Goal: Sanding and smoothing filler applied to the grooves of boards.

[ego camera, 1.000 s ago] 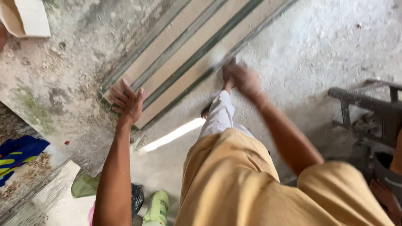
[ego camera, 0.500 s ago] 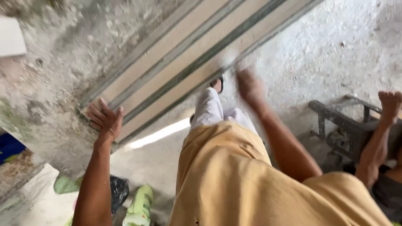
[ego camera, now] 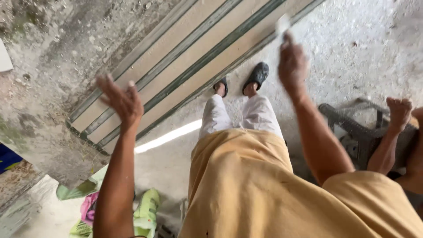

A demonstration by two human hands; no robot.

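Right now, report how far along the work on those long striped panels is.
Done: the cream, green-edged panels lie stacked on the concrete floor. In hand: the left hand hovers open above their near end; the right hand is raised by the far edge, a small pale piece at its fingertips, too blurred to identify. Left: the panels show no visible change, so probably most of it.

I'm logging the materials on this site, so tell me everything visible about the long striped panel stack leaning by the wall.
The panel stack is several long, flat boards laid face to face, their cream-beige faces divided by dark grey-green edge strips. It looks like laminated or coated sheet, though the material is uncertain. It runs diagonally from lower left to upper right, between the rough concrete wall and the dusty floor. The left hand is spread open at its lower end; the right hand, blurred, is near its upper edge. Contact is unclear.
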